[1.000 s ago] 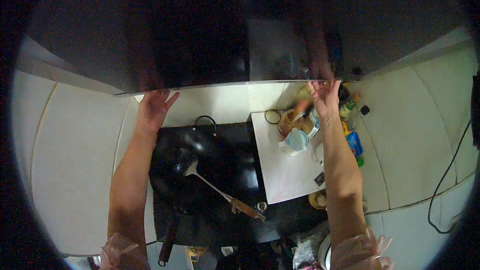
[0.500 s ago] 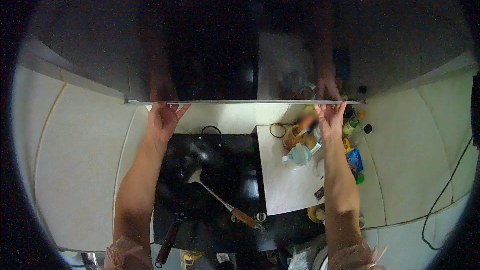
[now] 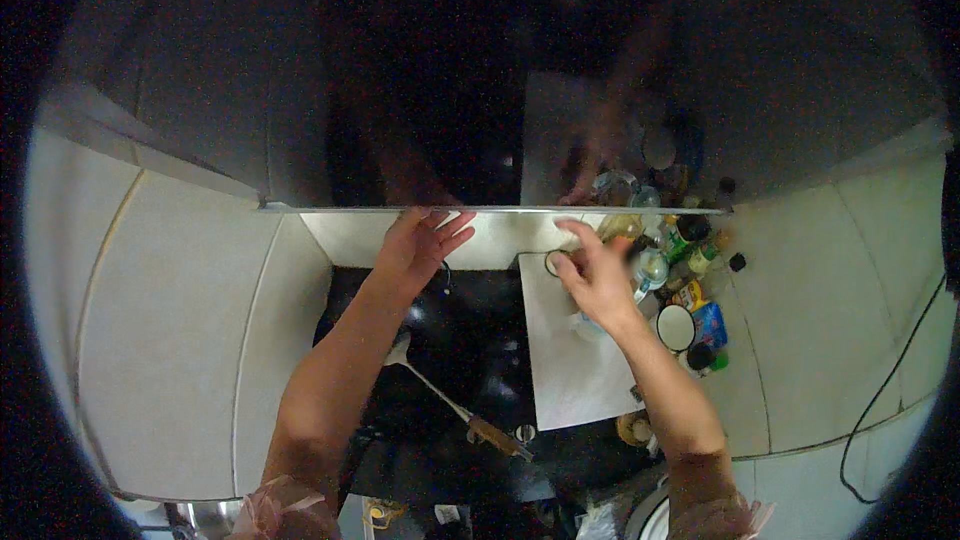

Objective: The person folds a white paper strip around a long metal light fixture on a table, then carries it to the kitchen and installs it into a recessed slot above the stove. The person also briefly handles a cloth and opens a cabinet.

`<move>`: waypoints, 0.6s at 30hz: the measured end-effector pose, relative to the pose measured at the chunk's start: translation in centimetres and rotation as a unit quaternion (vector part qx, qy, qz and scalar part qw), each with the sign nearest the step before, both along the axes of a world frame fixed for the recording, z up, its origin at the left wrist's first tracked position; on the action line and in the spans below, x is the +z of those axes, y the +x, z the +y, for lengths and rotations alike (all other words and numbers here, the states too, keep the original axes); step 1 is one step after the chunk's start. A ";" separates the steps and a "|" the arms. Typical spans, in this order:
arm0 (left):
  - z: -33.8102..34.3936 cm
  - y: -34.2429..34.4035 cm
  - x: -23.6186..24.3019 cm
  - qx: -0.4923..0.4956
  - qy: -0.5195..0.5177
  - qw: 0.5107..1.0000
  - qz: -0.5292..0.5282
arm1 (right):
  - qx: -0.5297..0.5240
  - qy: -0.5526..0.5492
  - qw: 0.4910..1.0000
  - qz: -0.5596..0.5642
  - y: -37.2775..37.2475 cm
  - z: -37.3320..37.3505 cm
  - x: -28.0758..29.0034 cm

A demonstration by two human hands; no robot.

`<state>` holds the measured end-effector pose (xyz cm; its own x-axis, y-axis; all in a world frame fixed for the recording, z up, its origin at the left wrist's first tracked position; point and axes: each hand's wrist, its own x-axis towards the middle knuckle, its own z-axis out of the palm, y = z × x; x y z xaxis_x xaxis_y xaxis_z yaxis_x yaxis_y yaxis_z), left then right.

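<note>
A dark, glossy panel [image 3: 430, 90] with a thin pale lower edge spans the upper part of the view and mirrors my arms. My left hand [image 3: 415, 255] is raised to that edge left of the middle. Its fingers are apart and its fingertips are at the rim; whether they touch it I cannot tell. Just below the edge and to the right, my right hand [image 3: 600, 285] has its thumb and forefinger spread with nothing between them. Under the hands lies a metal spatula [image 3: 435, 390] with a brown handle, over the black stove area [image 3: 470, 330].
A white board [image 3: 580, 390] covers the surface right of the stove. Several bottles [image 3: 690, 230], a white round-topped container [image 3: 675, 327] and a blue packet [image 3: 710, 325] crowd the right wall. A black cord [image 3: 890, 370] hangs farther right. Pale tiled walls [image 3: 170, 320] flank both sides.
Both hands have moved inward along the panel's edge, the left one rightward and the right one leftward. My right hand has come down off the edge. More of the bottles now shows.
</note>
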<state>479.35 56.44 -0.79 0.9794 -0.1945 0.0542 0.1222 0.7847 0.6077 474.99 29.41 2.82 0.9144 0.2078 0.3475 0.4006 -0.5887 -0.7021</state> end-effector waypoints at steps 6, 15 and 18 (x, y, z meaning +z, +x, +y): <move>-0.7 0.6 -0.3 0.019 0.012 1.000 0.001 | -0.027 -0.111 0.993 0.005 1.9 3.1 1.2; -0.8 1.1 -0.8 0.021 -0.002 1.000 -0.010 | -0.040 -0.024 0.988 0.150 3.9 4.1 2.3; -0.9 0.9 -0.8 0.022 0.002 1.000 -0.015 | -0.043 0.016 0.987 0.157 3.9 4.2 1.9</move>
